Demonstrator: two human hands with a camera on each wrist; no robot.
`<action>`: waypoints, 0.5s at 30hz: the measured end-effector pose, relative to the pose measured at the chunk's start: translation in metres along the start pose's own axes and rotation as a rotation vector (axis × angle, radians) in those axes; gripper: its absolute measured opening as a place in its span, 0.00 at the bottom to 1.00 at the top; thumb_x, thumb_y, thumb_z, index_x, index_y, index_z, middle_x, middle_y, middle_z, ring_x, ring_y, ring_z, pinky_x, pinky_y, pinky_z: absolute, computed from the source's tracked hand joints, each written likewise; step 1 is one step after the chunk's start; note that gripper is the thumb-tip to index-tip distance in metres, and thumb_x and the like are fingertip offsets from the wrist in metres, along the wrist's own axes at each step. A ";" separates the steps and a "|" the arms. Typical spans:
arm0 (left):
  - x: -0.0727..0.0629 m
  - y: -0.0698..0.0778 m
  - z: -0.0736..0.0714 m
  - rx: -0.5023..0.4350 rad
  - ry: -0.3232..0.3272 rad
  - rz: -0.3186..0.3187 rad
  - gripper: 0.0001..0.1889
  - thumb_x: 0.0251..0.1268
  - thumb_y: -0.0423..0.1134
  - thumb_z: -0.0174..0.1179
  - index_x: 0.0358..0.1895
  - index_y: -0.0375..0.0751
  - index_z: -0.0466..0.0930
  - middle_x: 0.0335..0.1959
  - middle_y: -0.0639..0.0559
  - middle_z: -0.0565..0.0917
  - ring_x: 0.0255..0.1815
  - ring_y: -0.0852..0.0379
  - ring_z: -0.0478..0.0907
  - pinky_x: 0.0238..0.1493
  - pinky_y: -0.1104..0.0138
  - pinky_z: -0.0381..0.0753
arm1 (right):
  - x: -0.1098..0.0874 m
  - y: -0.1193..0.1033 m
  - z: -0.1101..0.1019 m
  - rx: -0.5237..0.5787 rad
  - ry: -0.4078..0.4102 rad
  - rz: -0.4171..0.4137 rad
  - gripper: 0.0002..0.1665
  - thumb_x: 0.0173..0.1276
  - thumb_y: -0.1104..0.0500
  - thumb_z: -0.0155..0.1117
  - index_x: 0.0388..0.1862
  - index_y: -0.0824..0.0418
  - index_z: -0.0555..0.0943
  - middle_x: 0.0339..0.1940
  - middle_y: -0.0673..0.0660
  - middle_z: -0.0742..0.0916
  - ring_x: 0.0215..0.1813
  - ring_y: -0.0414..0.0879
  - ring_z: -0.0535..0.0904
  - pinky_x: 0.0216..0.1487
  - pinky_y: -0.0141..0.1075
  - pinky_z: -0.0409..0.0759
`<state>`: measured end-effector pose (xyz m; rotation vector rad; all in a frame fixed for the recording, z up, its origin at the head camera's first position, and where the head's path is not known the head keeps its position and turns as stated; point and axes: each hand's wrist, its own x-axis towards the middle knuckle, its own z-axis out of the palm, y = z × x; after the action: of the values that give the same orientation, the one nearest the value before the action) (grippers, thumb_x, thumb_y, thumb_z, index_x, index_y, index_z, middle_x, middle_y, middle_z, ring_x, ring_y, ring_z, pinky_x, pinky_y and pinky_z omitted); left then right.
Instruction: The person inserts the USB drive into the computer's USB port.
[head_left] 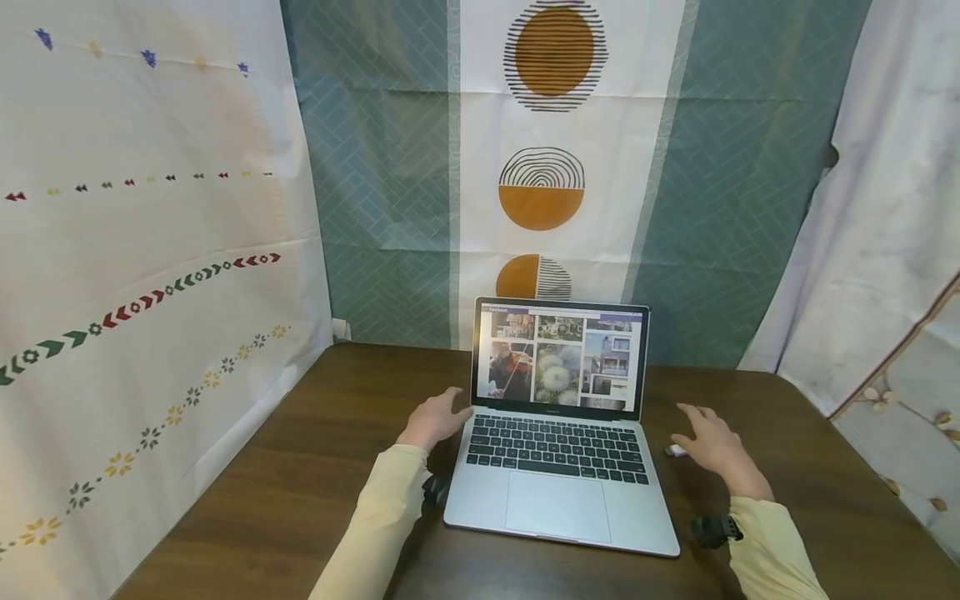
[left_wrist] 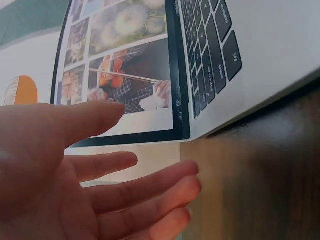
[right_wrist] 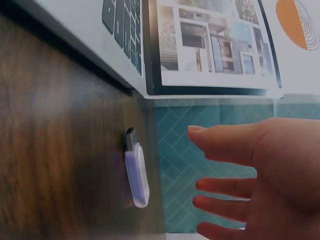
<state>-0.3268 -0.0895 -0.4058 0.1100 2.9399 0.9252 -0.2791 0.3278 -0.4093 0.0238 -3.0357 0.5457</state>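
An unfolded silver laptop (head_left: 558, 467) stands on the brown table, its screen (head_left: 558, 358) lit with a grid of pictures. Beside its left edge, near the hinge, is my left hand (head_left: 435, 419), fingers extended and holding nothing; the left wrist view shows the thumb in front of the screen. My right hand (head_left: 716, 450) hovers to the right of the laptop with loose, spread fingers and nothing in them. Under it lies a small white and purple USB stick (right_wrist: 137, 175), its metal plug bare; in the head view the hand partly hides this stick.
The wooden table (head_left: 300, 500) reaches back to a green and white curtain (head_left: 382, 183). White patterned cloths hang at the left (head_left: 150, 250) and the right (head_left: 847, 208). A dark strap with a device (head_left: 716, 531) sits on the right wrist.
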 end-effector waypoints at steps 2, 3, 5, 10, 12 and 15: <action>0.000 -0.003 0.001 -0.009 -0.026 -0.001 0.30 0.69 0.49 0.57 0.70 0.41 0.65 0.67 0.37 0.73 0.64 0.36 0.74 0.59 0.43 0.74 | -0.001 0.004 0.000 0.001 -0.003 -0.006 0.35 0.68 0.59 0.58 0.67 0.76 0.60 0.64 0.83 0.64 0.63 0.81 0.61 0.56 0.74 0.62; 0.001 -0.005 0.002 -0.013 -0.040 -0.004 0.30 0.68 0.48 0.57 0.70 0.41 0.65 0.66 0.37 0.74 0.61 0.36 0.76 0.58 0.43 0.75 | -0.001 0.007 -0.001 0.000 -0.005 -0.009 0.35 0.68 0.59 0.58 0.67 0.76 0.60 0.64 0.84 0.64 0.63 0.81 0.62 0.55 0.74 0.62; 0.000 -0.006 0.003 -0.018 -0.066 -0.009 0.30 0.67 0.48 0.58 0.70 0.42 0.65 0.60 0.37 0.78 0.53 0.40 0.80 0.54 0.45 0.78 | -0.002 0.012 -0.002 -0.001 -0.008 -0.016 0.34 0.68 0.60 0.57 0.67 0.75 0.60 0.63 0.84 0.65 0.62 0.82 0.62 0.54 0.74 0.63; 0.000 -0.007 0.002 -0.018 -0.121 -0.011 0.30 0.66 0.47 0.60 0.69 0.41 0.66 0.32 0.44 0.83 0.27 0.52 0.77 0.35 0.61 0.76 | -0.003 0.023 -0.004 0.001 -0.010 -0.036 0.34 0.65 0.63 0.58 0.66 0.76 0.61 0.61 0.85 0.66 0.61 0.82 0.64 0.53 0.72 0.66; 0.000 -0.007 0.002 -0.010 -0.136 -0.007 0.29 0.66 0.47 0.61 0.67 0.39 0.68 0.26 0.46 0.81 0.24 0.54 0.76 0.31 0.64 0.72 | -0.004 0.027 -0.004 0.010 -0.010 -0.052 0.33 0.64 0.65 0.59 0.65 0.77 0.61 0.60 0.86 0.66 0.60 0.82 0.64 0.53 0.71 0.67; 0.001 -0.007 0.003 -0.003 -0.149 -0.011 0.27 0.65 0.47 0.62 0.64 0.36 0.72 0.24 0.47 0.81 0.24 0.54 0.77 0.30 0.65 0.73 | -0.007 0.033 -0.001 0.024 -0.016 -0.093 0.33 0.61 0.67 0.60 0.62 0.80 0.63 0.57 0.86 0.69 0.59 0.82 0.66 0.54 0.68 0.69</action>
<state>-0.3276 -0.0935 -0.4121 0.1561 2.7995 0.8791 -0.2729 0.3586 -0.4204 0.1700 -3.0243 0.5768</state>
